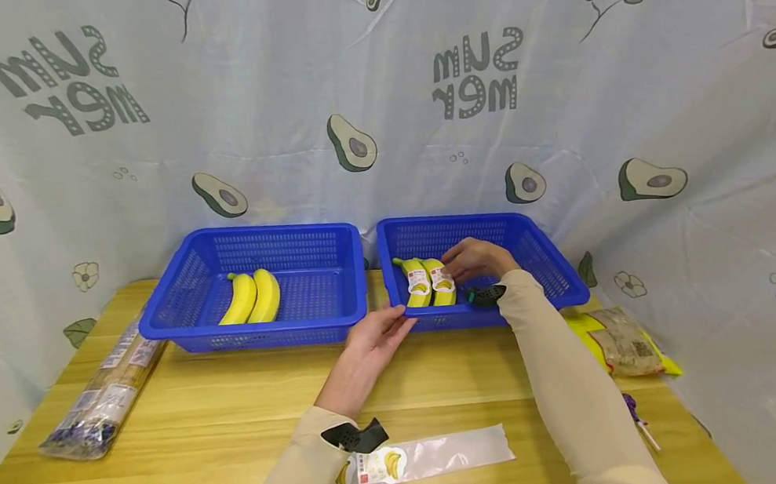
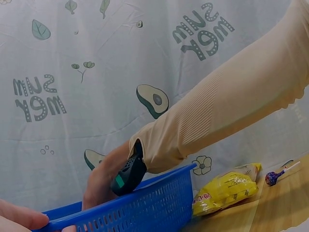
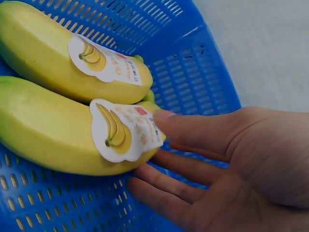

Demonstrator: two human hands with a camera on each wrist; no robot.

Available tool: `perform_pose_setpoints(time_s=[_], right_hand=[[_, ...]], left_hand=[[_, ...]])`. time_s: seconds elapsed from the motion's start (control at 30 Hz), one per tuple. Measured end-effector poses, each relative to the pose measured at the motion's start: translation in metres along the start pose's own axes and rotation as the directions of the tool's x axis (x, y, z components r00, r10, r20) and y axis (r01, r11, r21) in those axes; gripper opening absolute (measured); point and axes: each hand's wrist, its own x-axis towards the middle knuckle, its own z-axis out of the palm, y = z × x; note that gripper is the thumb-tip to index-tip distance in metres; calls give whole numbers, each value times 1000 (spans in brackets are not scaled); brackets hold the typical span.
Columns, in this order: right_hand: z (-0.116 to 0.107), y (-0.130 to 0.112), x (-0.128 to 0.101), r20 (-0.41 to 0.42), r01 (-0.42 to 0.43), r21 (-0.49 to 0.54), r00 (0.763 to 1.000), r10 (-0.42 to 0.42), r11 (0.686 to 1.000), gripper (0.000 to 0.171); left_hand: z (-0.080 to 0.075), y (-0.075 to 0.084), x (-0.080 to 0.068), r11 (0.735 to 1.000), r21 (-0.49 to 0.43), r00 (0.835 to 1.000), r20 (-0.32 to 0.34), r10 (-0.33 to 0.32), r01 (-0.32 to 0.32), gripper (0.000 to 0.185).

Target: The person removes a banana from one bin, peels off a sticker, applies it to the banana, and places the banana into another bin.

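Two yellow bananas, the left one and the right one, lie side by side in the right blue basket. Each carries a white sticker printed with bananas. My right hand reaches into that basket and holds the stem end of the right banana. In the right wrist view its thumb overlaps the sticker's end, with the fingers along the banana's side. Thumb above and fingers below, my left hand grips the same basket's near left corner at the rim.
A second blue basket at left holds two plain bananas. A clear strip with banana stickers lies in front. A long clear-wrapped package is at left; a yellow bag and lollipop are at right.
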Motion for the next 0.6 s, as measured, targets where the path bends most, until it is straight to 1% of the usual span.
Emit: perform_pose_setpoints(time_s=[0.1, 0.2, 0.33, 0.47, 0.6], right_hand=[[-1, 2, -4, -11, -4, 14, 1000, 5, 1000, 60], [-3, 4, -4, -30, -7, 29, 1000, 8, 1000, 63], [-5, 2, -4, -73, 17, -12, 997, -17, 1000, 66], [-5, -4, -8, -111, 37, -54, 993, -42, 998, 70], [-4, -11, -14, -118, 59, -65, 991, -67, 996, 71]], left_hand=[[1, -2, 0, 1000, -16, 1000, -3, -2, 2, 21], [1, -3, -2, 1000, 11, 1000, 9, 0, 0, 22], [-1, 0, -4, 998, 67, 999, 32, 1, -3, 32], [-2, 2, -6, 996, 92, 998, 64, 3, -9, 43], [-5, 3, -13, 994, 111, 996, 86, 1, -11, 43]])
